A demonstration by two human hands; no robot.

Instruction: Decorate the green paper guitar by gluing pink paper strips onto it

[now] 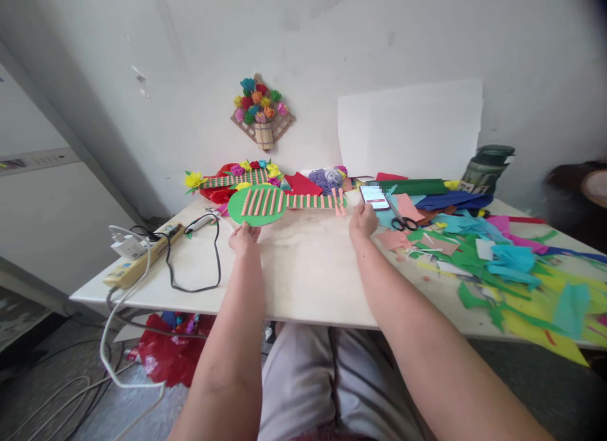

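Note:
My left hand (245,237) pinches the near rim of a green guitar-shaped craft piece (279,207), thumb on top and fingers beneath. Pink paper strips lie across its round body and along its narrow neck, with several more sticking out at the neck's end. My right hand (363,222) is closed, just right of that end and against the lower left corner of a lit phone (374,199); what its fingers hold, if anything, is hidden. Black-handled scissors (404,223) lie right of the phone. Behind the green piece sits another one decorated with paper flowers (246,175).
Paper scraps (493,258) cover the table's right side, near a dark green bottle (486,169). At left are a power strip (142,254), a white charger and a looped black cable (218,264). A flower basket craft (260,112) hangs on the wall.

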